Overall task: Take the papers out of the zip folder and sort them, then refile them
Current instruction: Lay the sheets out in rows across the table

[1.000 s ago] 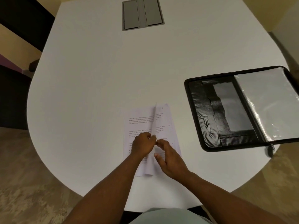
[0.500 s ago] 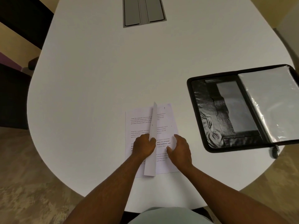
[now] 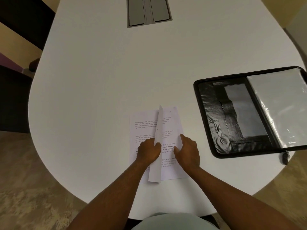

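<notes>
Sheet [image 3: 157,143] upright in left hand [image 3: 148,151] grip, pinched.

Glossy black zip folder [image 3: 214,117], matt paper sheets [image 3: 172,128]

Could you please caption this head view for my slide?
Left hand lifts one sheet on edge; right hand rests on the papers.

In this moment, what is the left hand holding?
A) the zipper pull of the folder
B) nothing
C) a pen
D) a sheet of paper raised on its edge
D: the left hand grips a sheet standing on edge above the printed papers on the table.
</notes>
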Demonstrator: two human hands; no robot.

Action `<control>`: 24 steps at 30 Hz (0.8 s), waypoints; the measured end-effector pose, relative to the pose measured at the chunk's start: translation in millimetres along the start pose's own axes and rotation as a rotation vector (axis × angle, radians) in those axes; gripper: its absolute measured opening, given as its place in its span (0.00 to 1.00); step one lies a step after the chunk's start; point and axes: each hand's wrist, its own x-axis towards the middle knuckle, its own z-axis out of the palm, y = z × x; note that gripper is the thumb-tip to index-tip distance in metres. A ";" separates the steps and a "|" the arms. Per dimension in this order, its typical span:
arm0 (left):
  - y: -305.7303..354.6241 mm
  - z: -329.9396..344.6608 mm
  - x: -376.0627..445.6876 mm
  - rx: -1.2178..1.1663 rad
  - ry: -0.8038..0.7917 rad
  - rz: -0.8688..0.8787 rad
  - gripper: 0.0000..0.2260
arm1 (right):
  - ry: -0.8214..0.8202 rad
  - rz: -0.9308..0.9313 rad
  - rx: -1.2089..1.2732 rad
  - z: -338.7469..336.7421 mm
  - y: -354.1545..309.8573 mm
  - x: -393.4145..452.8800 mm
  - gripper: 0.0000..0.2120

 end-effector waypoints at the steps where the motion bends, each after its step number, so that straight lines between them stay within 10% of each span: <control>1: 0.5 0.1 -0.2 0.003 0.000 0.001 0.13 | 0.009 -0.025 -0.049 -1.2 -1.0 -0.1 0.29; 6: 1.7 -0.3 -0.5 0.004 0.014 0.007 0.13 | -0.039 -0.166 -0.258 -0.2 -6.4 -7.4 0.25; 11: 4.3 -0.7 -1.8 -0.008 0.017 0.012 0.13 | -0.029 -0.036 0.069 4.8 -8.6 -7.2 0.27; 16: 7.4 -2.2 -5.3 -0.007 -0.007 0.001 0.14 | 0.004 0.181 0.146 -4.1 -9.8 5.0 0.07; 24: 22.7 1.0 -19.7 0.170 -0.054 -0.041 0.37 | 0.128 0.226 0.222 -37.4 -10.9 19.5 0.09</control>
